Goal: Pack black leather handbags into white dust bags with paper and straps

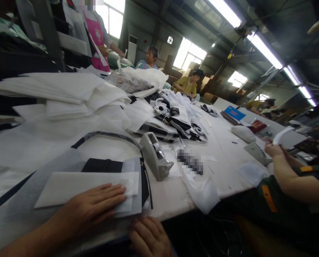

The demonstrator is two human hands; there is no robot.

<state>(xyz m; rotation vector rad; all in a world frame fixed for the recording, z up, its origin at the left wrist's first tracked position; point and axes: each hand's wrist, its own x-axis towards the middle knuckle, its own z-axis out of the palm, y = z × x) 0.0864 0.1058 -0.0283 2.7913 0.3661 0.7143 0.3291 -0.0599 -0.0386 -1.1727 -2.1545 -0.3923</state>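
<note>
My left hand (95, 203) lies flat, fingers stretched out, on a folded sheet of white wrapping paper (81, 184). Under that paper is a dark handbag (102, 165), mostly covered, with its strap (108, 134) arching out behind it. My right hand (151, 235) is at the table's front edge, close to the bag's lower right corner. Its fingers are curled, and whatever may be in them is hidden. A grey tape dispenser (155, 157) stands just right of the bag.
Stacked white paper sheets (55, 87) cover the left side. A pile of partly wrapped bags (175, 117) lies behind the dispenser. Crumpled white wrapping (202, 191) hangs over the front edge. At right, a co-worker's arm (290, 171) holds something white; other people work farther back.
</note>
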